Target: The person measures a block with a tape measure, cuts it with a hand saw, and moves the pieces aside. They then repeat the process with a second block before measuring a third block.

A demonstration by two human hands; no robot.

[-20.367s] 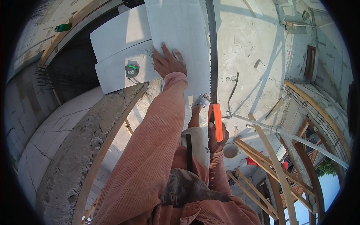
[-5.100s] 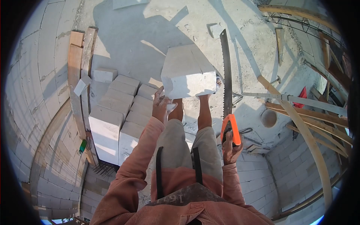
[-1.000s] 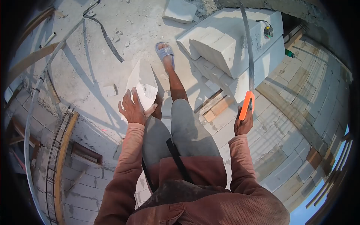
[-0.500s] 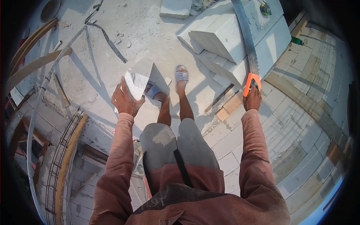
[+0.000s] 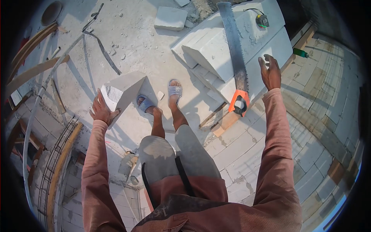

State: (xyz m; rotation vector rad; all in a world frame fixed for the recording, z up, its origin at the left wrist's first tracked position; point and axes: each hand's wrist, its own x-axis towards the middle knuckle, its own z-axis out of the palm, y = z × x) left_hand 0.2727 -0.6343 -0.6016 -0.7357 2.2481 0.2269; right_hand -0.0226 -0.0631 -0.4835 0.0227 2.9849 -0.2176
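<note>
My left hand (image 5: 102, 109), fingers spread, rests against the near end of a pale block (image 5: 125, 89) that stands beside my feet. Out to the right, my right hand (image 5: 271, 73) is empty, with its fingers apart and slightly curled, over the side of the stacked white blocks (image 5: 266, 52). A hand saw with an orange handle (image 5: 239, 101) lies on the stack, its toothed blade (image 5: 234, 42) pointing away from me. Near the far part of the stack sits a black and green tape measure (image 5: 262, 21).
A loose white block (image 5: 170, 18) lies on the dusty floor ahead. Curved wooden strips (image 5: 36, 73) and a long pipe (image 5: 32, 116) are at the left. Wood pieces (image 5: 225, 121) lie below the stack. A green bottle (image 5: 300, 53) is at the right.
My right hand has let go of the saw and moved right and up. My left hand and the block beside it appear farther left, as the view has shifted.
</note>
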